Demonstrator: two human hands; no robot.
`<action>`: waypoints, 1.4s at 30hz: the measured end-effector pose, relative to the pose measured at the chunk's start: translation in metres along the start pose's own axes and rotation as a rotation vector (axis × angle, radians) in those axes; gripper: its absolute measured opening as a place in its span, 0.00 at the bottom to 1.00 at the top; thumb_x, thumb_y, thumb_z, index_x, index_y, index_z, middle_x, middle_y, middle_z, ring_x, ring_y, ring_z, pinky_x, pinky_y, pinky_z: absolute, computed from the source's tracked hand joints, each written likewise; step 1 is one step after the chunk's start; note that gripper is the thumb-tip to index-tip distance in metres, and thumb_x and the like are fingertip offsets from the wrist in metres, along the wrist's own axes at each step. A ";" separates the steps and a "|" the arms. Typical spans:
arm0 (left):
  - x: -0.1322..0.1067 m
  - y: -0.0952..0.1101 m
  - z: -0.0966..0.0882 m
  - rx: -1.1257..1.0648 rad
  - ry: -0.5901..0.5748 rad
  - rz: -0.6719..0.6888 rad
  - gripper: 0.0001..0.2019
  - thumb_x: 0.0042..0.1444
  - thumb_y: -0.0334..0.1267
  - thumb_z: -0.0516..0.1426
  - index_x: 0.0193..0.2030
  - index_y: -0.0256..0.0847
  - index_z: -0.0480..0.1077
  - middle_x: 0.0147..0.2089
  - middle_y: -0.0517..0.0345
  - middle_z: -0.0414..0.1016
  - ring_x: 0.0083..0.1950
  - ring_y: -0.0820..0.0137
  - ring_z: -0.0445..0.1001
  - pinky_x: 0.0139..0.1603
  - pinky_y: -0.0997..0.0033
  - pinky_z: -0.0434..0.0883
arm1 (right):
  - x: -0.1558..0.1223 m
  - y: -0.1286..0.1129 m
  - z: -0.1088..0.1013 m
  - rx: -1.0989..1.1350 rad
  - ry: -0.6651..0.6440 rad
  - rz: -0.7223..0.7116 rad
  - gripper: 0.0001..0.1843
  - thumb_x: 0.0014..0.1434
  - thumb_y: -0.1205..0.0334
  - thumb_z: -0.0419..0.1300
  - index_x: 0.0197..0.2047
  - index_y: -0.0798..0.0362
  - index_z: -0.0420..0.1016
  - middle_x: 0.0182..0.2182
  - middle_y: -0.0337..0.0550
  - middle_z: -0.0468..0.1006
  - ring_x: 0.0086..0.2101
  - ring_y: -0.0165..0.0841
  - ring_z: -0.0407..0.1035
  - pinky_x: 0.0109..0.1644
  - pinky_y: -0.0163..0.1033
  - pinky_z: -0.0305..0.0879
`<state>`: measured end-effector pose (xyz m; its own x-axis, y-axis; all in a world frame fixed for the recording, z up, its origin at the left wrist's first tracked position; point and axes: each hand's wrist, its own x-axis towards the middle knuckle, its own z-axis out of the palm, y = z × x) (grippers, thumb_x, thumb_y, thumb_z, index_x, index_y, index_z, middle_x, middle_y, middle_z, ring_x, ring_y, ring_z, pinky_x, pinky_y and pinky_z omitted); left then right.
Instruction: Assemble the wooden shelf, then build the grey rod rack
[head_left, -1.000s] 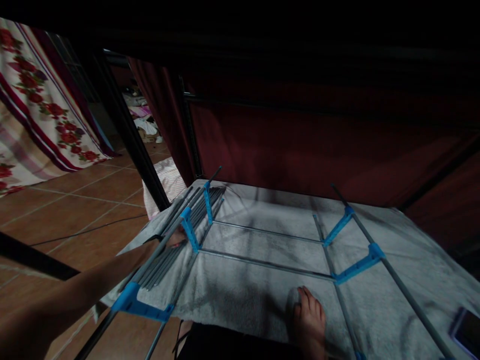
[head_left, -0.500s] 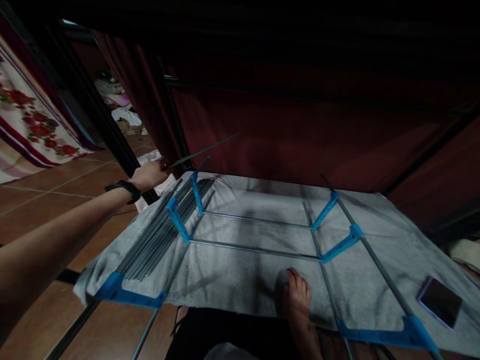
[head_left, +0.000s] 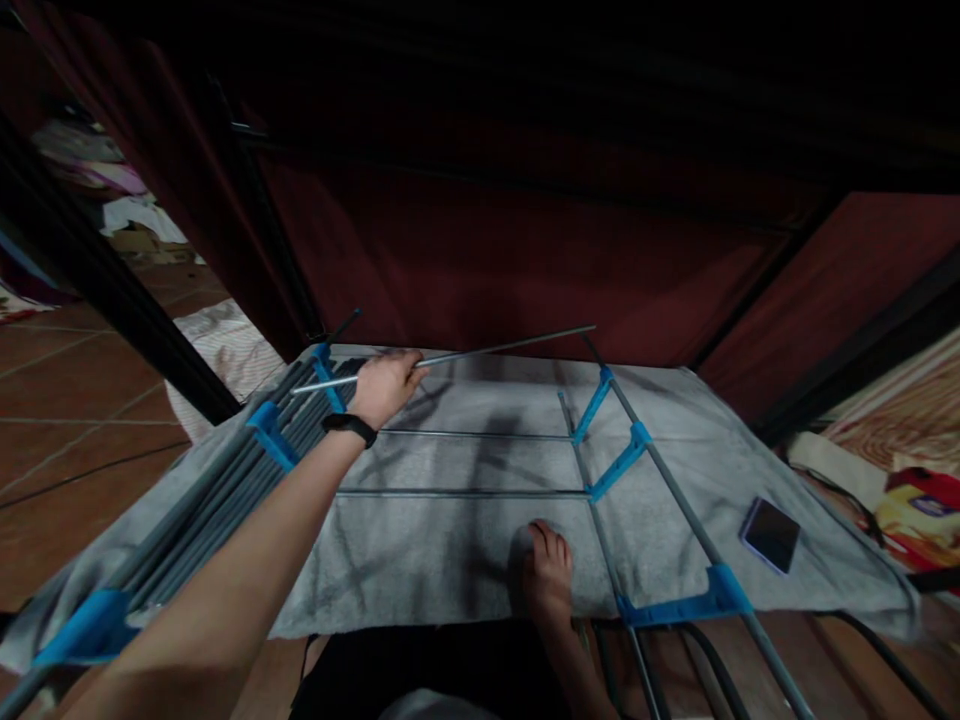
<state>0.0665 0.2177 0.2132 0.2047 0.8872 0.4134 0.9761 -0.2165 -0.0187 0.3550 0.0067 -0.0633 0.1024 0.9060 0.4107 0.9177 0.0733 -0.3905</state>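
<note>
My left hand (head_left: 386, 385), with a black band on its wrist, is closed round a thin grey metal rod (head_left: 495, 350) and holds it roughly level above the grey towel (head_left: 420, 560). The rod reaches from near the left blue connector (head_left: 324, 368) across to the right blue connectors (head_left: 611, 440). Below lies a partly built frame of grey rods and blue plastic joints. A bundle of loose grey rods (head_left: 225, 480) lies along the towel's left side. My bare foot (head_left: 546, 575) rests on the towel. My right hand is out of sight.
A phone (head_left: 771, 533) lies on the towel at the right. Dark red fabric panels on a black frame (head_left: 525, 250) stand right behind the towel. Terracotta floor tiles (head_left: 67, 440) spread to the left, with cloths and clutter beyond.
My left hand has lifted one rod from the bundle at the left and swung it rightwards across the frame. The view has turned to the right.
</note>
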 end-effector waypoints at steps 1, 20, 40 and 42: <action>-0.010 0.004 0.007 -0.025 0.006 0.027 0.21 0.65 0.51 0.43 0.50 0.43 0.71 0.44 0.49 0.77 0.46 0.59 0.74 0.44 0.65 0.64 | 0.000 0.000 0.000 0.011 0.003 0.004 0.26 0.57 0.72 0.47 0.57 0.51 0.68 0.54 0.48 0.72 0.54 0.40 0.64 0.63 0.51 0.52; -0.167 0.000 0.071 -0.246 -0.034 0.098 0.14 0.66 0.37 0.45 0.43 0.40 0.72 0.39 0.51 0.75 0.44 0.61 0.71 0.50 0.57 0.60 | 0.088 -0.025 -0.034 1.321 -0.043 0.595 0.21 0.48 0.57 0.63 0.48 0.49 0.74 0.46 0.46 0.78 0.46 0.39 0.73 0.55 0.50 0.66; -0.185 0.002 0.085 -0.321 -0.183 0.083 0.17 0.62 0.27 0.45 0.51 0.41 0.72 0.43 0.50 0.75 0.45 0.63 0.71 0.53 0.58 0.61 | 0.106 0.002 -0.023 1.491 -0.268 0.793 0.08 0.50 0.54 0.63 0.30 0.50 0.74 0.35 0.45 0.80 0.40 0.39 0.76 0.54 0.51 0.71; -0.185 0.000 0.084 -0.317 -0.192 0.030 0.16 0.62 0.27 0.47 0.49 0.40 0.72 0.43 0.50 0.75 0.46 0.63 0.71 0.52 0.59 0.62 | 0.102 0.003 -0.026 1.445 -0.316 0.779 0.10 0.48 0.56 0.65 0.34 0.51 0.75 0.38 0.47 0.81 0.41 0.40 0.76 0.53 0.52 0.71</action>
<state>0.0349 0.0874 0.0605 0.2725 0.9323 0.2377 0.9043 -0.3325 0.2675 0.3779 0.0884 -0.0007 0.0923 0.9377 -0.3348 -0.4153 -0.2694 -0.8689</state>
